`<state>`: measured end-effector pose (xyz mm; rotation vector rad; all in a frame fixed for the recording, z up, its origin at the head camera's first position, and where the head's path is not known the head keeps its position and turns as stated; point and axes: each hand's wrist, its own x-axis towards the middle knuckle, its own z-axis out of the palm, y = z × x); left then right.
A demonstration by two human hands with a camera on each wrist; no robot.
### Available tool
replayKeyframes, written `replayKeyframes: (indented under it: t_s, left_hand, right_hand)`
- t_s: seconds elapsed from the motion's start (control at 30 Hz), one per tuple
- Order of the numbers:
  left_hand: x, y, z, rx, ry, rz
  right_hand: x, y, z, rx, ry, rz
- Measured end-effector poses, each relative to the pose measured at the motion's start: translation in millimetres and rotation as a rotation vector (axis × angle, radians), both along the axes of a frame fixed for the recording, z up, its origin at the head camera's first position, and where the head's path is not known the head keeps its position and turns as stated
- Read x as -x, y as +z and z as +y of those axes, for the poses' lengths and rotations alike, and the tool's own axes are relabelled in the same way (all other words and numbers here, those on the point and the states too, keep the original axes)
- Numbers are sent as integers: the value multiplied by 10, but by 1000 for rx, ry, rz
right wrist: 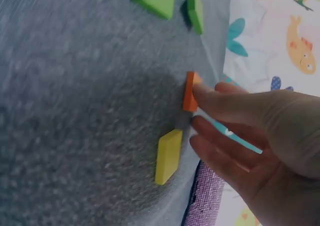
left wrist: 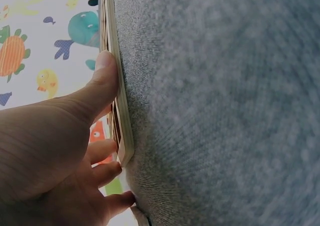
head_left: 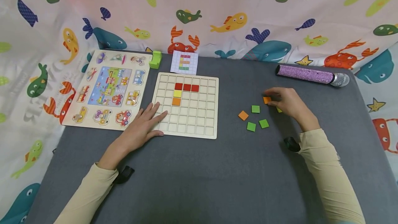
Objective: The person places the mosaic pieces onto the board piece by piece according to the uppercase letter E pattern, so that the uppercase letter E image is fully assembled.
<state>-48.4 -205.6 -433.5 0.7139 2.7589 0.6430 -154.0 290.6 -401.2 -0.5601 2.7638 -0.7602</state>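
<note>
My left hand (head_left: 141, 129) lies spread with straight fingers over the lower left corner of a wooden grid board (head_left: 199, 120); the thumb (left wrist: 102, 78) touches the board's edge in the left wrist view. Set in the grid are three red tiles (head_left: 187, 87) in a row, with a yellow tile (head_left: 177, 93) and an orange tile (head_left: 176, 101) below the left one. My right hand (head_left: 287, 103) pinches another orange tile (right wrist: 190, 92) between thumb and fingers, low over the table. Under that hand lies a yellow tile (right wrist: 169, 156), partly hidden in the head view.
Three green tiles (head_left: 255, 109) and a loose orange tile (head_left: 243, 115) lie between board and right hand. Behind the board are a pattern card (head_left: 184, 62) and a green block (head_left: 155, 60). A vehicle puzzle (head_left: 109, 87) lies left; a purple microphone (head_left: 306, 74) lies back right.
</note>
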Motion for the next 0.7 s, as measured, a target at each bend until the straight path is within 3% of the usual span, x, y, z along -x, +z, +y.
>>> replayKeyframes:
  t_s: [0.4, 0.7]
  left_hand:
    - [-15, 20, 7, -11, 7, -12]
    - [3, 25, 9, -2, 1, -10]
  right_hand:
    - [9, -2, -56, 19, -41, 62]
    - [60, 54, -340, 99, -29, 75]
